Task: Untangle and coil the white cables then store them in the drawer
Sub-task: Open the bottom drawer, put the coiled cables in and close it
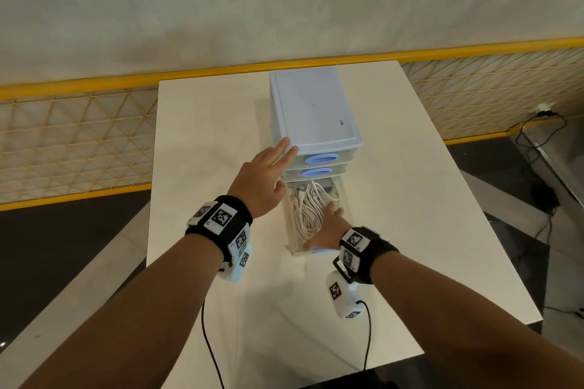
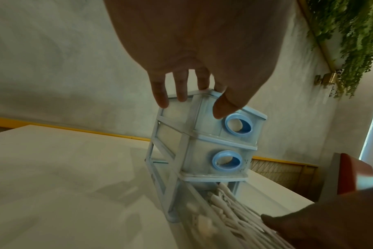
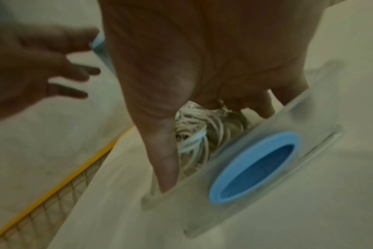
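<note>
A pale blue three-drawer unit (image 1: 316,110) stands on the white table (image 1: 410,199). Its bottom drawer (image 1: 287,227) is pulled out toward me, and a bundle of white cables (image 1: 306,208) lies inside it. My left hand (image 1: 268,167) rests with straight fingers on the unit's top front left corner (image 2: 202,139), thumb by the top drawer. My right hand (image 1: 328,230) is palm down inside the open drawer, lying on the cables (image 3: 192,134), with its thumb against the inside of the drawer front (image 3: 256,168). The upper two drawers are closed.
A yellow mesh railing (image 1: 79,142) runs behind the table along the wall. Black cords and a wall plug (image 1: 543,114) lie on the floor to the right. Thin black wires hang from both wrist cameras over the table's near edge.
</note>
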Tool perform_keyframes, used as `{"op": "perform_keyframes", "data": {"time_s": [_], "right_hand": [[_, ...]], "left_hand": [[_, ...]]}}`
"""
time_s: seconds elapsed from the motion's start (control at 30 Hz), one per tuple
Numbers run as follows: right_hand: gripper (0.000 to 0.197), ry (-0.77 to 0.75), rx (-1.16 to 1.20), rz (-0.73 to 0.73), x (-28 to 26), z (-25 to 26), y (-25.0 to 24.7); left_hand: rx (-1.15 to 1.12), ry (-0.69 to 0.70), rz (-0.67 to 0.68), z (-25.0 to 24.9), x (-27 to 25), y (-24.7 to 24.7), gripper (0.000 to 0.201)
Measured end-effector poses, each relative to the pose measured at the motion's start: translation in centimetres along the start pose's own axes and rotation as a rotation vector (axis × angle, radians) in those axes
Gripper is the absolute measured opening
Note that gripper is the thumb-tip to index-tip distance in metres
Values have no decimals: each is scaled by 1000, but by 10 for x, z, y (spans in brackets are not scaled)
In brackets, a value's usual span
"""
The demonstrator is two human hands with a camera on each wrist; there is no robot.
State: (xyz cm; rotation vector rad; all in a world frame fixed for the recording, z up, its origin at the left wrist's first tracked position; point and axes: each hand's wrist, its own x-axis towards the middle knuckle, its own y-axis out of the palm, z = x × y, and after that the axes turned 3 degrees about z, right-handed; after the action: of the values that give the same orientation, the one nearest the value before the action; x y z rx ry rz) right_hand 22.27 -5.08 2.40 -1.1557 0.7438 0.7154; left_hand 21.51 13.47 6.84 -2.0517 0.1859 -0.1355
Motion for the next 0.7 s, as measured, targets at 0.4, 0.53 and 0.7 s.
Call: {"op": "perform_keyframes", "data": {"time_s": [0.4, 0.53, 0.7], "right_hand": [[76, -522, -538, -60, -28, -25, 21], [87, -406, -528, -17, -11, -13, 31], [84, -389, -563, -7, -4, -4, 26]], "left_hand": [[-109, -4, -12, -4, -3, 4, 73], [-112, -19, -6, -4, -3, 5, 75], [-133, -25, 5, -3, -4, 6, 76]]}}
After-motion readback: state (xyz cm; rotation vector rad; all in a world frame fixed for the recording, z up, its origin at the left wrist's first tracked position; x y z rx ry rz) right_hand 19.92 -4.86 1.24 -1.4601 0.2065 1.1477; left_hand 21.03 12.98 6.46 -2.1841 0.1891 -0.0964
